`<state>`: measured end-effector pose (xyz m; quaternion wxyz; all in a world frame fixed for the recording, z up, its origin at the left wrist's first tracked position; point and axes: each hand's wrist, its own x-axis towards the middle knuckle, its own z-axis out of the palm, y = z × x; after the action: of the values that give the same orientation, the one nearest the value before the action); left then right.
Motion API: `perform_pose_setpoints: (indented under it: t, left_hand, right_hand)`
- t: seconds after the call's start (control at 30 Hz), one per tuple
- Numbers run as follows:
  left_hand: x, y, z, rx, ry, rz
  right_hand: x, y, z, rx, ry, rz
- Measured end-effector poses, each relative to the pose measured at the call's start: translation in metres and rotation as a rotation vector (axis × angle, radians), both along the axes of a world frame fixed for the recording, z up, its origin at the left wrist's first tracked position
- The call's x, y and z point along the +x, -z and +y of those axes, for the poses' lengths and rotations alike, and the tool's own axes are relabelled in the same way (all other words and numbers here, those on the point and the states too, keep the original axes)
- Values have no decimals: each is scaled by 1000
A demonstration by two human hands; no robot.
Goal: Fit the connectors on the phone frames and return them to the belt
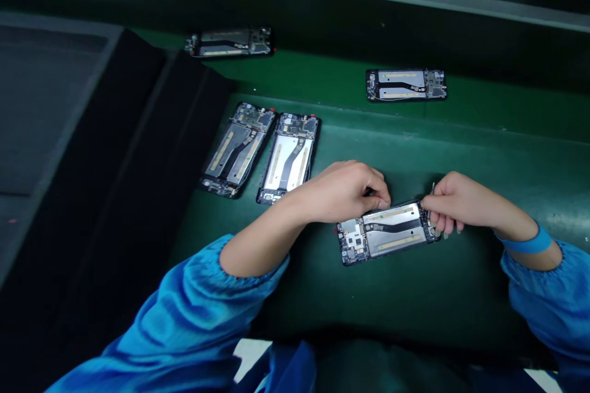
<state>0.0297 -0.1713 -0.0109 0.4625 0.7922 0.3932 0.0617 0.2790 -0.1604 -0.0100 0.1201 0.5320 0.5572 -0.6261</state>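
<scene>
An opened phone [391, 230] lies at a slight tilt on the green work surface, its circuit board at the left and a silvery battery bay with a dark ribbon in the middle. My left hand [353, 190] is closed, thumb and index finger pinched at the phone's upper edge; whatever is between the fingertips is too small to make out. At the phone's right end my right hand [456, 199] is closed too, its thumb and fingers around a thin metal tool [432, 189] that shows only as a short stick above them.
Two more opened phones [237, 150] [290, 153] lie side by side to the left. On the raised green strip behind rest an opened phone [408, 85] at the right and another opened phone [235, 43] at the left. A black ledge [120, 135] borders the left side.
</scene>
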Motion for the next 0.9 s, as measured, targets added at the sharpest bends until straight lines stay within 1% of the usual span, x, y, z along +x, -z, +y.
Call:
perform_pose_setpoints:
  t: [0.13,0.23,0.4,0.53,0.63,0.73,0.9]
  left_hand:
    - [1,-1,-2,15,-1,38]
    - [7,-3,-3,53,-7,78]
    - [27,-7,1,137,7,129]
    - [44,-5,6,152,14,132]
    - [52,-3,8,167,-6,153]
    - [55,-4,5,160,-26,160]
    - [51,-5,-13,147,-143,219]
  right_hand:
    - [-1,-2,0,6,7,-22]
    - [-2,-3,1,10,4,-25]
    - [-2,-3,1,7,2,-15]
    - [-1,-2,0,13,3,-13]
    - [0,-3,1,16,-5,-4]
    - [-1,-4,1,12,-3,-6]
    - [-2,-1,0,8,13,-1]
